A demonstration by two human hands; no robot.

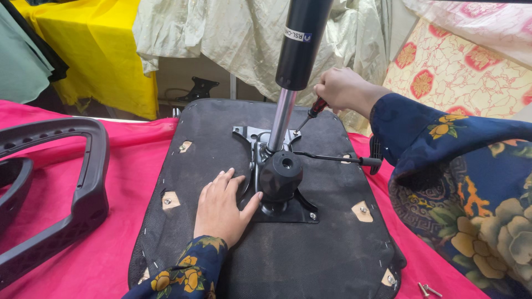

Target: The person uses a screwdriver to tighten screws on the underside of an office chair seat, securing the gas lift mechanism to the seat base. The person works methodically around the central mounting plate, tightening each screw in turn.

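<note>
Left hand (221,207) lies spread flat, pinning upturned chair seat (221,138) steady; right hand (341,88) grips screwdriver (310,113), tip down at far mechanism plate (246,133).

My screwdriver (310,114) – dark red handle, tip down on the black metal mechanism plate (277,182) – bolted mid upside-down chair seat (221,127), gas cylinder (296,55) upright from it.

The left hand (223,206) lay flat and palm-down at lower centre of the frame, fingers spread, thumb out to the right. The right hand (342,88) was curled in a fist at upper right, its floral-sleeved forearm reaching in from the right edge.
</note>
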